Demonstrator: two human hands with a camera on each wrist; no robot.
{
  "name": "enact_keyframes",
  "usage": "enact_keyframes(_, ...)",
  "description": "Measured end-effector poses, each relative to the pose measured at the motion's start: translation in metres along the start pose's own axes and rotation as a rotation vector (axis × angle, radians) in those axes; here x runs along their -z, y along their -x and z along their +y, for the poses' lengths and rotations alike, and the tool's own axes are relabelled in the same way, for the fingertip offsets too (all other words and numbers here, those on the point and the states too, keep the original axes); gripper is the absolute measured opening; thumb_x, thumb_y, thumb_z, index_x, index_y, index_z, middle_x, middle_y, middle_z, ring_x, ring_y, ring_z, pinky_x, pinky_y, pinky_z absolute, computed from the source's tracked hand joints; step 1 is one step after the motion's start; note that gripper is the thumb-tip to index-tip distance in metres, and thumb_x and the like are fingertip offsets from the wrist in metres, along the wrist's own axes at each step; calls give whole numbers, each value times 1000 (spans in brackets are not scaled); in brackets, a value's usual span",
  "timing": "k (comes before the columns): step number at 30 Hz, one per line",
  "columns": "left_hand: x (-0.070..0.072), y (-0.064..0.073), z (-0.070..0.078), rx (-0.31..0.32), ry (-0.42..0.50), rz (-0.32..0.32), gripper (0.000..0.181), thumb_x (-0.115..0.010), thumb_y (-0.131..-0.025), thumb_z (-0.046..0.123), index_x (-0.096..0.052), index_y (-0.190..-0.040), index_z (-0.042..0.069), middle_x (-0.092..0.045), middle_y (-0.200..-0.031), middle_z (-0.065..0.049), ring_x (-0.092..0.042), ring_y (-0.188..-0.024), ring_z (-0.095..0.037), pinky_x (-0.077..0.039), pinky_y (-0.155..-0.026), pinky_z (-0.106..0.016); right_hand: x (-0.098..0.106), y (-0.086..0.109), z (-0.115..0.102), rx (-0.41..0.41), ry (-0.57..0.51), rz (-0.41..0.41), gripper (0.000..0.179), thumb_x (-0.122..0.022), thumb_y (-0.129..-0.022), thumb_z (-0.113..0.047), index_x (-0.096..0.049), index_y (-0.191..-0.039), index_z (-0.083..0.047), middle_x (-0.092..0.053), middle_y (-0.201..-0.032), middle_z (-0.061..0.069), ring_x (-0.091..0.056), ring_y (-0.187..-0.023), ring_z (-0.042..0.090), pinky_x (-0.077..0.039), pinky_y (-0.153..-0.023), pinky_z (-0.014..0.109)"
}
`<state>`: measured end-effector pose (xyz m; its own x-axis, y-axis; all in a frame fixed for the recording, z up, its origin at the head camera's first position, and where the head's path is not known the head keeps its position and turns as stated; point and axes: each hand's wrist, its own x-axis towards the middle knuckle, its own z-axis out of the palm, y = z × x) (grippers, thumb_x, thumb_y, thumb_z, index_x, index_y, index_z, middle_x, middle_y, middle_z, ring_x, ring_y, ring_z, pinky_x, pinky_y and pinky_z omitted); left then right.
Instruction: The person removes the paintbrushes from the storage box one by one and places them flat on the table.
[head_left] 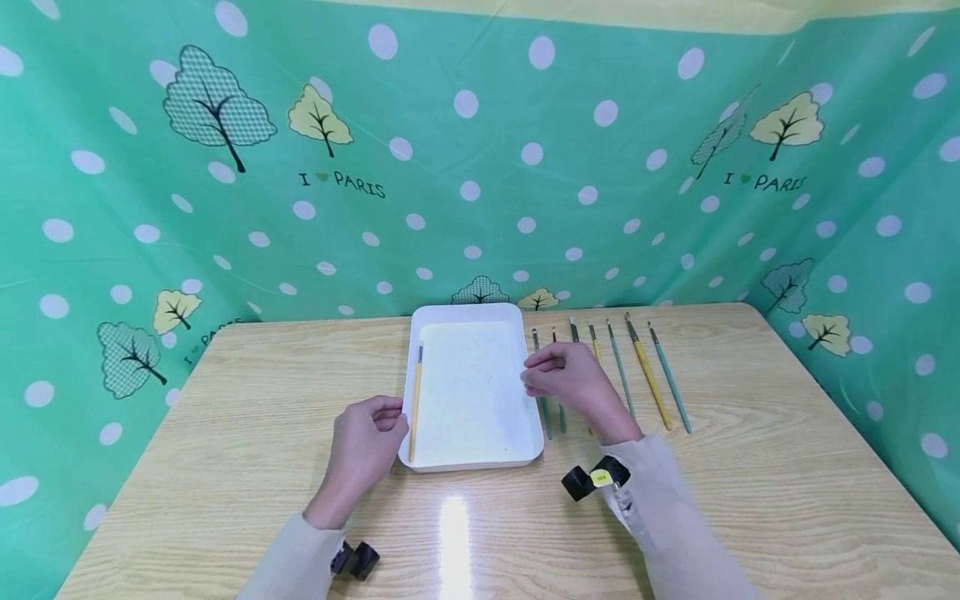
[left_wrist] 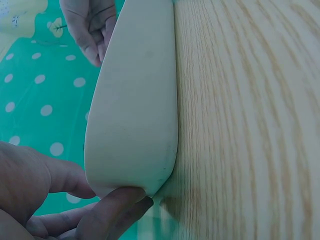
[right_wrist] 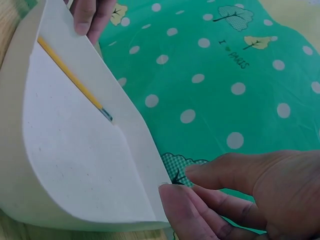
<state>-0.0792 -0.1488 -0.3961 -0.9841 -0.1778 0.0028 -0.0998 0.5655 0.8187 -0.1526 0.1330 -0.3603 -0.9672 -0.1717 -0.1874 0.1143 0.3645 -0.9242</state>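
A white tray (head_left: 480,392) lies on the wooden table. Along its left side inside rests a paintbrush with a yellow handle (head_left: 416,408), seen also in the right wrist view as a yellow brush (right_wrist: 72,77). My left hand (head_left: 367,442) holds the tray's left rim, thumb and fingers at the wall near the front corner; the left wrist view has these fingers (left_wrist: 112,207) against the outside of the tray. At the right rim is my right hand (head_left: 566,379), its fingers bent and nothing visible between thumb and index fingertips (right_wrist: 175,195).
Several paintbrushes with teal and yellow handles lie side by side right of the tray, among them a yellow brush (head_left: 651,379) and a teal brush (head_left: 670,379). Some are partly hidden under my right hand. A green dotted cloth (head_left: 465,167) hangs behind the table (head_left: 300,367).
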Motion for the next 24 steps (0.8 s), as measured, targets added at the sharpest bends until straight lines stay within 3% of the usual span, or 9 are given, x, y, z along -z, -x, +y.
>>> enact_keyframes(9,-1,-1,-1,-8,-6,6,26,-62,-94,6,-72,-115,-5,-77,-103,-18,-75,-94,-26,-64,-78,-32,-18,-1,-3,-1,14,-4,23,-71,-94,-7,-68,-114,3,-70,-100,15,-76,-83,19,-63,-88,41)
enact_keyframes(24,-1,-2,-2,11,4,-5,26,-62,-95,7,-71,-116,-4,-76,-103,-17,-74,-94,-25,-63,-77,-30,-44,-5,-8,18,44,11,19,-73,-91,-4,-71,-109,2,-72,-94,13,-74,-77,17,-64,-82,37)
